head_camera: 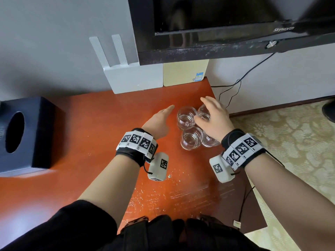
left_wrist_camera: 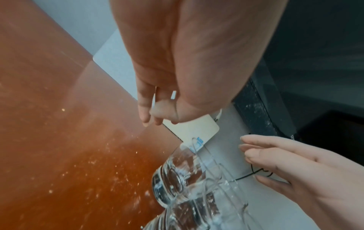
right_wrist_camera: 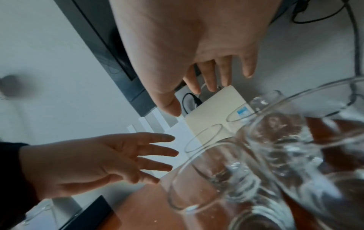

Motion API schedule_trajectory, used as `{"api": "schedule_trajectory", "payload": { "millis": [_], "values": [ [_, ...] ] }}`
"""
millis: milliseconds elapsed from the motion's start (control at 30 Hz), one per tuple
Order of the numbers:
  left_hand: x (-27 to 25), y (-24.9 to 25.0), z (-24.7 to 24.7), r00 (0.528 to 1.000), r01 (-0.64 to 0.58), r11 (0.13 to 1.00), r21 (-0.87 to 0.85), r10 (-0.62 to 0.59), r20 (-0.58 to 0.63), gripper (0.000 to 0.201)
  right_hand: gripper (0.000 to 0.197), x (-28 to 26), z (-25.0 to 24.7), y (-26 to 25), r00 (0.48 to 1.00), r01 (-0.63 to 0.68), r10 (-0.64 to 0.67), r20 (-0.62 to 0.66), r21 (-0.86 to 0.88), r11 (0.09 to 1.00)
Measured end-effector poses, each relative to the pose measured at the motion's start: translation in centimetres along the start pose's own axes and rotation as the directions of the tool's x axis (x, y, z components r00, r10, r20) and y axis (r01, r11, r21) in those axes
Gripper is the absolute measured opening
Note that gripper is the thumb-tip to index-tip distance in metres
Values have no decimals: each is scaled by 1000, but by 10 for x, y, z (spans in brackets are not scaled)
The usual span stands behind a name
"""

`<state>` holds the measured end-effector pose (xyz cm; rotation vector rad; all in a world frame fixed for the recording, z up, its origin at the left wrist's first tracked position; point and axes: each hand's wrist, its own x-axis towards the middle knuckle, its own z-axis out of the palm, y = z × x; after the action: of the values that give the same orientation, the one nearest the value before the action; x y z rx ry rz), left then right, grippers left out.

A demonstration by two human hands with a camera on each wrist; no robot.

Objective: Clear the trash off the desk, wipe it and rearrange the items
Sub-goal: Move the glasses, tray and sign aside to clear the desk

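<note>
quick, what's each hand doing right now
Left hand: open, fingers straight, beside the glasses, holding nothing.
Right hand: open, fingers spread over the glasses, gripping none.

Four glasses [head_camera: 186,117], two hands [head_camera: 157,122], one tissue box [head_camera: 23,134]

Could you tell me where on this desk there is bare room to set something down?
The desk is bare between the black box and the left hand, and along its near edge. The right corner is crowded: four glasses clustered between both hands, right hand over them.
</note>
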<state>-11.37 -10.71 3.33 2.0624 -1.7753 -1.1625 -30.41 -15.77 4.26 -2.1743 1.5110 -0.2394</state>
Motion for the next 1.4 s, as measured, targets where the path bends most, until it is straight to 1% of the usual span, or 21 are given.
{"api": "schedule_trajectory", "payload": {
  "millis": [167, 267, 333, 433, 567, 667, 733, 867, 1000, 1100, 1200, 1300, 1400],
  "values": [
    [-25, -12, -7, 993, -33, 998, 54, 39, -113, 60, 51, -16, 2, -33, 990, 143, -143, 22, 3, 990],
    [-44, -19, -13, 982, -42, 997, 64, 53, -182, 53, 47, -28, 4, -57, 978, 192, -197, 66, 71, 979],
    [-59, -24, -17, 975, -41, 997, 66, 55, -215, 51, 44, -37, 4, -72, 963, 236, -243, 114, 68, 969],
    [-82, -31, -22, 970, -20, 997, 71, 37, -240, 48, 43, -47, 5, -93, 929, 295, -292, 227, 21, 955],
    [-116, -49, -28, 974, 66, 995, 70, -49, -221, 41, 41, -56, 11, -119, 875, 355, -307, 375, -63, 933],
    [-142, -68, -29, 966, 145, 988, 51, -131, -224, 39, 39, -62, 18, -138, 824, 390, -292, 485, -114, 914],
    [-159, -79, -28, 965, 189, 980, 56, -175, -197, 38, 39, -66, 25, -151, 788, 420, -276, 551, -152, 895],
    [-188, -100, -26, 963, 247, 967, 64, -238, -130, 36, 38, -78, 40, -176, 732, 466, -262, 629, -183, 866],
    [-217, -122, -26, 954, 279, 960, 23, -274, -125, 37, 39, -93, 56, -204, 684, 516, -246, 686, -217, 829],
    [-240, -141, -31, 948, 301, 954, -1, -300, -103, 36, 40, -104, 68, -229, 659, 544, -241, 712, -230, 807],
    [-263, -161, -42, 944, 325, 945, 38, -322, -69, 34, 40, -112, 81, -257, 653, 561, -251, 714, -234, 794],
    [-286, -181, -56, 941, 335, 941, 48, -331, -74, 32, 38, -123, 95, -287, 654, 561, -262, 710, -222, 798],
    [-308, -201, -68, 936, 342, 939, 31, -338, -94, 32, 38, -133, 111, -316, 643, 573, -267, 718, -219, 790]
  ]
}}
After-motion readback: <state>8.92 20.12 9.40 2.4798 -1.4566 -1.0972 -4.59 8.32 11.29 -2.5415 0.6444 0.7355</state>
